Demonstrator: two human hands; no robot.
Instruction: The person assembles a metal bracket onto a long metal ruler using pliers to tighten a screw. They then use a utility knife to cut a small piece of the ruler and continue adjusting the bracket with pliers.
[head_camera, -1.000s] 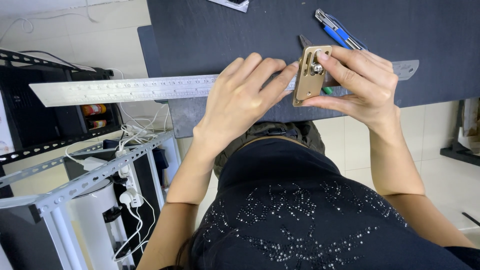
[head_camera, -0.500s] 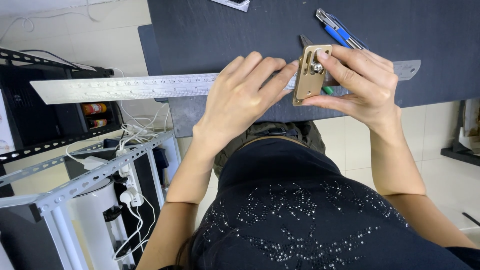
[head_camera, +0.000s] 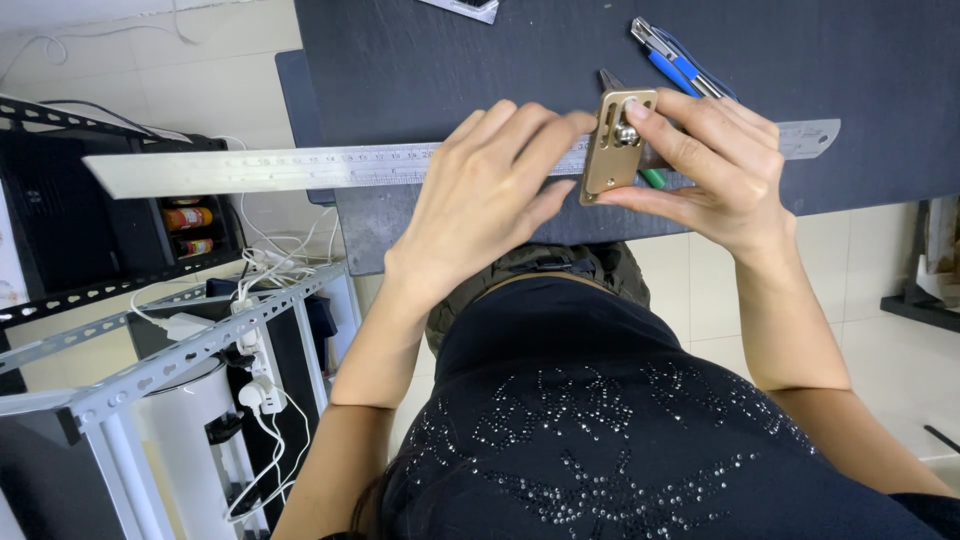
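At 9 o'clock, off the side of the dark table (head_camera: 450, 60), hanging and standing untouched: white cables (head_camera: 262, 272) and a perforated metal rack (head_camera: 150, 372).

Jutting out past the table edge toward 9 o'clock and running flat across toward 3 o'clock: a long steel ruler (head_camera: 280, 168), its far end showing beyond the fingers on the right.

Pressing down on that ruler just left of centre: the left hand (head_camera: 480, 190), fingers spread and lying flat, closing round nothing, only pinning the blade, with the fingertips reaching as far as the slider.

Sitting crosswise on the ruler at about 12 o'clock from the wrists: a brass-coloured sliding head (head_camera: 612, 145), already mounted on the blade, its silver knob facing up.

Clamping that sliding head from the right: the right hand (head_camera: 715, 170), thumb against the lower end and fingers wrapping the far side, index fingertip resting on the knob. Not possible to tell whether the knob is tight or loose.

Lying just under the palm, a green-tipped marker (head_camera: 652, 178), mostly hidden. Lying apart at 1 o'clock, not being touched: blue-handled tools (head_camera: 675, 62).

Judging from this: head fitted and being held in position on the ruler; no drawn line or mark showing anywhere on the table.
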